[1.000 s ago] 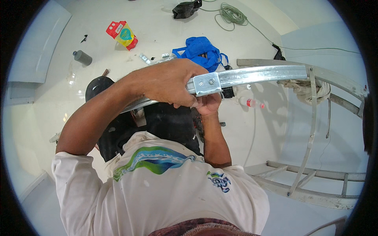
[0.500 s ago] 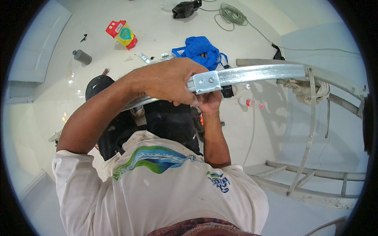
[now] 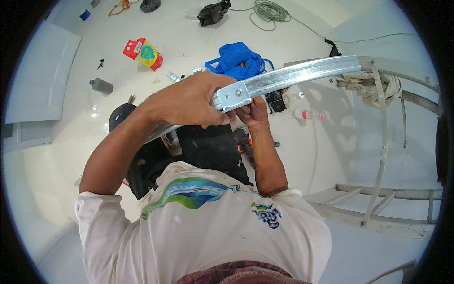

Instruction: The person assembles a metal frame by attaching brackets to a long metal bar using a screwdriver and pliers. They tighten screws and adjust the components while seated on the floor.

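Note:
A long galvanized metal channel [image 3: 302, 75] slants across in front of my body, its right end higher in the picture. A short metal sleeve piece [image 3: 233, 95] with two screw heads sits over it near the middle. My left hand [image 3: 191, 100] is wrapped round the channel just left of this piece, thumb along the near side. Below the sleeve piece, my right hand [image 3: 257, 112] has its fingers curled up against the channel's underside; the fingertips are partly hidden. My left hand and forearm cover part of the channel.
A ladder [image 3: 382, 118] with a rag [image 3: 383, 87] stands at right. On the floor lie a blue bag [image 3: 239, 61], a red-yellow packet [image 3: 143, 53], a grey bottle [image 3: 101, 86], a clear plastic bottle [image 3: 308, 114], a black bag [image 3: 213, 13] and a coiled green cable [image 3: 271, 11].
The channel tilts more steeply, its right end higher in the picture, and the sleeve piece sits a little farther left. Both hands keep their hold. The whole view has also shifted slightly.

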`<state>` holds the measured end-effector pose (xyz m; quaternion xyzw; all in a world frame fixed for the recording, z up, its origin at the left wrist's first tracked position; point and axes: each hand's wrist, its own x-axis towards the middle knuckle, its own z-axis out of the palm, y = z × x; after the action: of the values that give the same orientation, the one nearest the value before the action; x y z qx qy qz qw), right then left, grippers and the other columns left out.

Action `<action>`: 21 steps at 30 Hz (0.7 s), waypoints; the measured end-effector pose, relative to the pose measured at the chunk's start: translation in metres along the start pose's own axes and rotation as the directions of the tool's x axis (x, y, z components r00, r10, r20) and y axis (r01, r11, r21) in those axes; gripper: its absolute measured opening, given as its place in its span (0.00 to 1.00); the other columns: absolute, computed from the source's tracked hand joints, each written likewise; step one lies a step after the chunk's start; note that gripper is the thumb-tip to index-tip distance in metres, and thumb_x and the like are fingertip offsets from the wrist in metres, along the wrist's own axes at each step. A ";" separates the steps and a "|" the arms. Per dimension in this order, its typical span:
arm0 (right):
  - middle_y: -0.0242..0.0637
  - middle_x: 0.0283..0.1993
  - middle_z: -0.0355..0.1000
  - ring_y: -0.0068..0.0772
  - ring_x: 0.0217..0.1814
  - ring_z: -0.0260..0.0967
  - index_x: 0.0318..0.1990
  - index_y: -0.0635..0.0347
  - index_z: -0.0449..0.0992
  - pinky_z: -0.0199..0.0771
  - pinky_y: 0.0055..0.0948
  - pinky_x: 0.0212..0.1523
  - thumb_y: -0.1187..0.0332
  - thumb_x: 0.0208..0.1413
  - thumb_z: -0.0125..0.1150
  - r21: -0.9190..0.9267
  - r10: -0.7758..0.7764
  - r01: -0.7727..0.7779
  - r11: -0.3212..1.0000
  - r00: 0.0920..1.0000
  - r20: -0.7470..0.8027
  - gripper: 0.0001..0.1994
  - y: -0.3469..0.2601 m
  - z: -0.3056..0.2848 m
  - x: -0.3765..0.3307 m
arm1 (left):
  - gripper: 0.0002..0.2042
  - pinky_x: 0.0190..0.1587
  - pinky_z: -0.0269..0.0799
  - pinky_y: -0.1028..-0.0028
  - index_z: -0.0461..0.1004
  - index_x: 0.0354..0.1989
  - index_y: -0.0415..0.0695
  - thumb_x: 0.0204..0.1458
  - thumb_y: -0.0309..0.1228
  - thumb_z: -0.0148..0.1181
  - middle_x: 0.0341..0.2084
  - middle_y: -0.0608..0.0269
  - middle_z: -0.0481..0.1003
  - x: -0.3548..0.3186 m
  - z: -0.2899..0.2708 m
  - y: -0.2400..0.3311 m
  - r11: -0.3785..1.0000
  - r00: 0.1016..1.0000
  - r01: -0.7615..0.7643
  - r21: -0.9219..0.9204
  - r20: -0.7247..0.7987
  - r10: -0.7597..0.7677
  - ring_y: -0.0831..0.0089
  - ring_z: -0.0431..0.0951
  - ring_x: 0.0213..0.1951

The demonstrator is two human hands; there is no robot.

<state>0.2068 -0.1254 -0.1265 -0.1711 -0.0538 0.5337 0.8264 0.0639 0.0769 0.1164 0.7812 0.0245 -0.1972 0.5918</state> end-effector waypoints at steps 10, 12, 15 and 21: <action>0.48 0.57 0.79 0.35 0.51 0.83 0.69 0.70 0.68 0.87 0.30 0.43 0.64 0.67 0.58 0.136 -0.034 0.008 0.991 0.981 0.190 0.27 0.008 -0.002 0.007 | 0.29 0.47 0.86 0.69 0.79 0.61 0.40 0.47 0.30 0.74 0.42 0.54 0.87 0.003 0.000 -0.004 0.997 1.000 -0.011 0.075 0.000 0.011 0.68 0.90 0.43; 0.49 0.58 0.79 0.38 0.56 0.83 0.69 0.71 0.68 0.88 0.35 0.50 0.64 0.65 0.61 0.124 -0.069 0.040 0.991 0.968 0.241 0.29 0.010 -0.015 0.013 | 0.30 0.46 0.86 0.69 0.78 0.62 0.41 0.46 0.30 0.75 0.41 0.55 0.87 0.002 -0.002 -0.010 0.999 0.999 -0.034 0.010 -0.001 0.034 0.69 0.89 0.42; 0.49 0.58 0.79 0.41 0.57 0.83 0.69 0.71 0.68 0.88 0.38 0.53 0.65 0.63 0.63 0.091 -0.104 0.084 0.992 0.963 0.250 0.29 0.008 -0.005 0.013 | 0.32 0.44 0.85 0.71 0.76 0.62 0.41 0.44 0.31 0.77 0.39 0.56 0.86 -0.001 -0.003 -0.010 0.992 0.999 -0.033 -0.126 0.003 0.034 0.71 0.88 0.41; 0.50 0.59 0.79 0.44 0.56 0.83 0.68 0.68 0.70 0.87 0.42 0.52 0.66 0.62 0.62 0.112 -0.138 0.120 0.987 0.974 0.181 0.28 0.011 -0.004 0.018 | 0.35 0.42 0.84 0.73 0.74 0.62 0.39 0.40 0.29 0.79 0.39 0.56 0.85 -0.001 -0.011 -0.021 0.955 0.998 -0.052 -0.292 0.016 0.060 0.72 0.86 0.40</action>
<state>0.2058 -0.1064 -0.1362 -0.0744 -0.1157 0.4946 0.8582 0.0606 0.0942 0.0998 0.6835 0.0237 -0.1843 0.7059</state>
